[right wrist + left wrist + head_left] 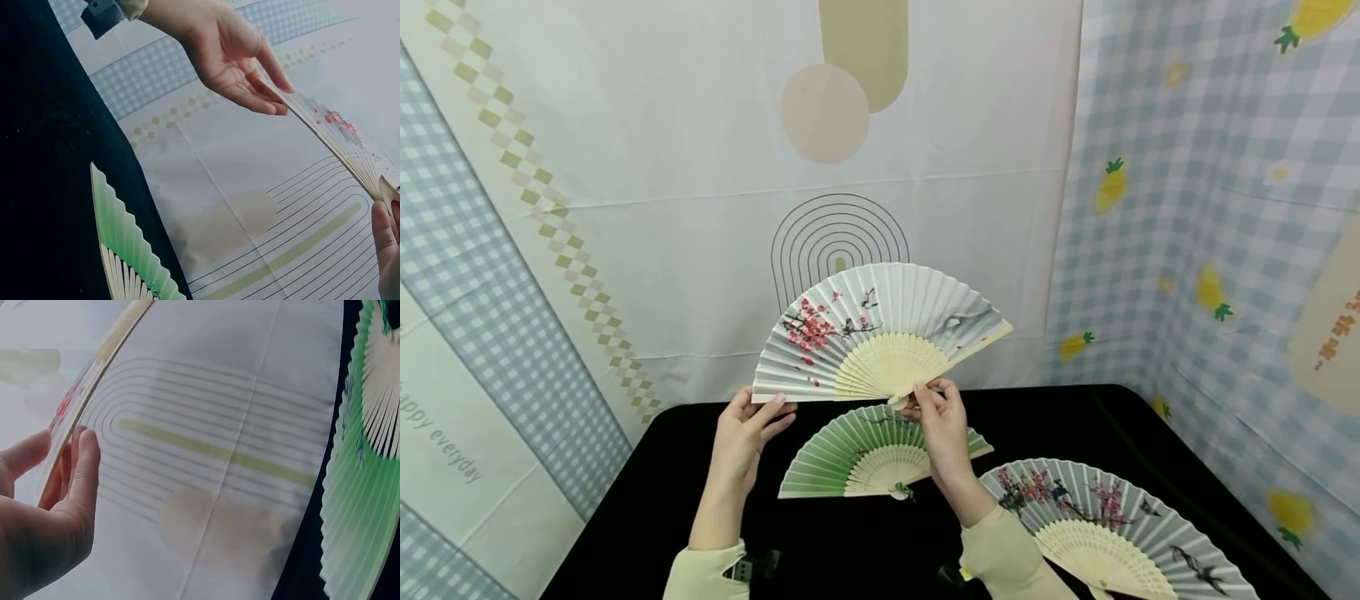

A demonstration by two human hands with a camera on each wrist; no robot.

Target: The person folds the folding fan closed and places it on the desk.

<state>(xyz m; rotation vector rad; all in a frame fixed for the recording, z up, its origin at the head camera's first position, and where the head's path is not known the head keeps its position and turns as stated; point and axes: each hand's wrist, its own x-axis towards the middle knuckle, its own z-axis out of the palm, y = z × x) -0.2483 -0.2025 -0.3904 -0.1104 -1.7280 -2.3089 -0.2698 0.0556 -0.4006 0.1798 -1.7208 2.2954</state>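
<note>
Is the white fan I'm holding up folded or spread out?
Spread out: the white fan shows its pleats in a wide arc, the left hand holding one edge, the right hand near its pivot.

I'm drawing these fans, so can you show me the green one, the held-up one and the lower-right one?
Green fan [880, 468], head view: its pale ribs.
Held-up fan [887, 358], head view: its pale ribs.
Lower-right fan [1107, 550], head view: its pale ribs.
</note>
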